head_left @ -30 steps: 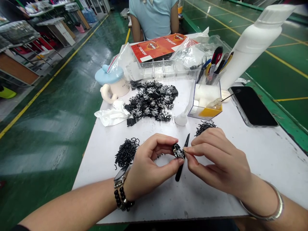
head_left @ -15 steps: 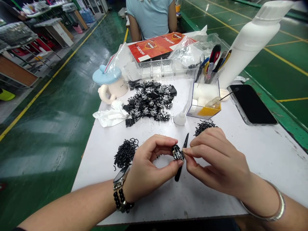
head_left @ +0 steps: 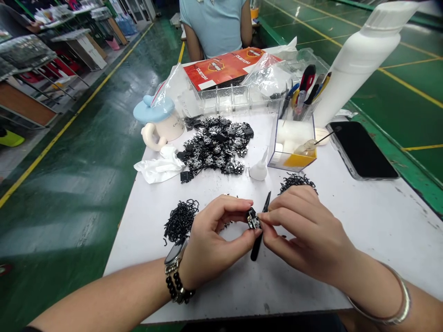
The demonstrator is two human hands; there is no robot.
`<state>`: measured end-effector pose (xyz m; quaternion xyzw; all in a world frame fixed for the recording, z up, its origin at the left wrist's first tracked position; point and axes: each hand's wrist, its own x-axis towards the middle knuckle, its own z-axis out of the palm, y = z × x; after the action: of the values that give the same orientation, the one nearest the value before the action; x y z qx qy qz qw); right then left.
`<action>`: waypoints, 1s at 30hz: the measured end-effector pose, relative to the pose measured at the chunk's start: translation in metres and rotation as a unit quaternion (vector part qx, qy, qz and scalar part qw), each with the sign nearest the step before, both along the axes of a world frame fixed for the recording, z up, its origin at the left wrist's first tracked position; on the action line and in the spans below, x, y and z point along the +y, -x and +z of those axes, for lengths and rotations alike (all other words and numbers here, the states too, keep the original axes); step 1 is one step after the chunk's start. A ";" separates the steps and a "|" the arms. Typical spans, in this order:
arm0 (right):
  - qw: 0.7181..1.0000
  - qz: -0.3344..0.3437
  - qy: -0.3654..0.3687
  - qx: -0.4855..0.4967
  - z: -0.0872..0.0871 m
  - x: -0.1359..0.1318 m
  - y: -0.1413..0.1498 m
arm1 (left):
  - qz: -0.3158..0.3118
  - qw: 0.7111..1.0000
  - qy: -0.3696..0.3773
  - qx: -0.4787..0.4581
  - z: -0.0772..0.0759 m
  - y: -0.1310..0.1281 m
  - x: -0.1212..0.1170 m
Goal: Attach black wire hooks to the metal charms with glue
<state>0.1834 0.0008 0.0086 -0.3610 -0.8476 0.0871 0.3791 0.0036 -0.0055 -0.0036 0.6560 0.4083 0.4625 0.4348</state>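
My left hand [head_left: 218, 235] is closed, holding a small black-and-silver part [head_left: 253, 219] between thumb and fingertips above the table. My right hand [head_left: 304, 226] is also closed, its thumb and index finger pinched against the right side of that part. Whatever sits in the right pinch is too small to make out. Under the fingertips lie black tweezers [head_left: 256, 246] on the tabletop, partly covered by the hands. Small black curved pieces form one heap [head_left: 181, 220] by my left hand and another heap [head_left: 296, 181] behind my right hand.
Farther back are a pile of black-and-silver parts [head_left: 218, 145], a lidded mug [head_left: 162, 122], a tissue [head_left: 159, 165], a small nozzle bottle [head_left: 259, 170], a clear tool holder [head_left: 294, 159], a tall white bottle [head_left: 360, 64] and a phone [head_left: 365, 150]. A person [head_left: 216, 23] sits beyond the table.
My right fingertips have shifted slightly left, closer against the part. The part has turned a little in my left hand, which stays nearly in place.
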 end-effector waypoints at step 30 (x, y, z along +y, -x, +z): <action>0.821 0.055 0.518 0.233 0.006 0.011 -0.005 | -0.047 0.978 0.172 -0.105 0.007 0.001 0.001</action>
<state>0.1889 0.0123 0.0141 -0.4255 -0.5827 0.6156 0.3169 0.0024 -0.0049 0.0038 0.5379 0.4025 0.4307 0.6027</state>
